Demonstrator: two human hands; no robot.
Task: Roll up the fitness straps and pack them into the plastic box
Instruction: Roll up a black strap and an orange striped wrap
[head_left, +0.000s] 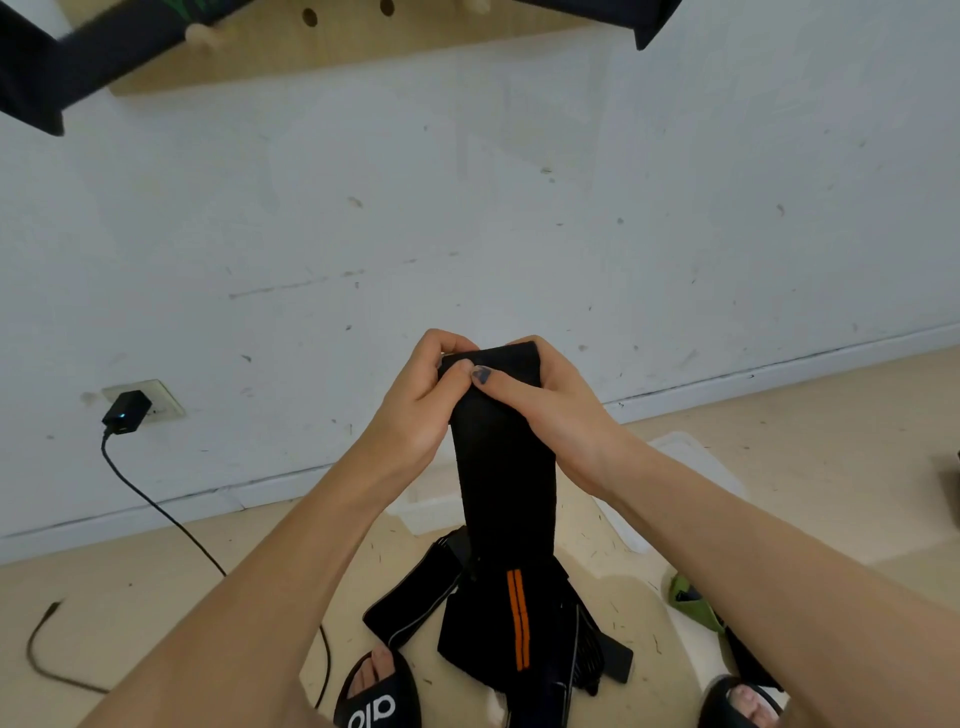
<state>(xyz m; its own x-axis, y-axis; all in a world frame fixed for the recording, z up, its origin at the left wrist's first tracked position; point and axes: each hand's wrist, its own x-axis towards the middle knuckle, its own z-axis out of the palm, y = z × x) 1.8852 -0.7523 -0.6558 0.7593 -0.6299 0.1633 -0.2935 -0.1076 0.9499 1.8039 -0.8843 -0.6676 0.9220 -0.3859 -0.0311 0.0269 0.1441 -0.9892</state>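
— Both hands clamp the top end of the black strap (501, 457): my left hand (423, 400) has its fingers curled over the upper edge with the thumb pressed on the front, and my right hand (550, 410) wraps the other side, thumb laid across the fabric.

— Where does the rest of it hang?

— Straight down between my forearms to the floor (156, 597), where its lower part with the orange stripes (519, 618) lies on a heap of other black straps (410, 597) between my slippers (374, 696).

— And the plastic box?

— White plastic (691, 462) shows behind my wrists near the wall (467, 208); I cannot tell box from lid
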